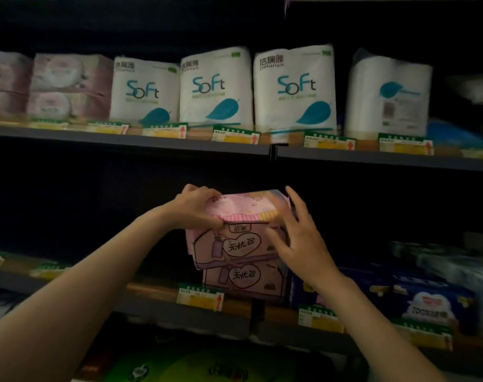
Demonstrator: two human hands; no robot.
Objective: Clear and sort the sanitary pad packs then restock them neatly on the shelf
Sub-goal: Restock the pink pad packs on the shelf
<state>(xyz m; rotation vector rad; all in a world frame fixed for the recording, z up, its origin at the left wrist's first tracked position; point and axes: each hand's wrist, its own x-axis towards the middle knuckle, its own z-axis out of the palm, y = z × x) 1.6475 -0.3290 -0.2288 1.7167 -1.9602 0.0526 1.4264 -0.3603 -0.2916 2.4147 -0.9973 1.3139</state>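
Pink sanitary pad packs [240,252] stand in a stack on the middle shelf [152,292], and both of the person's hands work at the top of that stack. The left hand [196,206] has its grip clamped on the topmost pack [245,206]: the fingers curl over its upper left edge and the thumb pinches from below. The right hand [301,241] lies against the right side of the stack with straight, spread fingers, its grip apart, the fingertips pressing on the front of the second pack. Both forearms reach up from the lower corners of the view.

The topmost pack is pink with striped yellow and blue edging and sits tilted on the pack under it. Below it are two pink packs, each printed with a heart and dark characters; the lowest one [243,275] rests on the shelf board. A green and yellow price tag [200,296] with a red arrow hangs on the shelf edge just in front of the stack.

Just to the right of the stack, dark blue packs [427,299] lie on the same shelf. To the left of the stack the shelf is in deep shadow.

On the shelf above [124,139], white toilet paper packs [216,88] marked "Soft" with a teal leaf stand in a row, with pink tissue packs [69,86] at their left. More price tags line that shelf edge.
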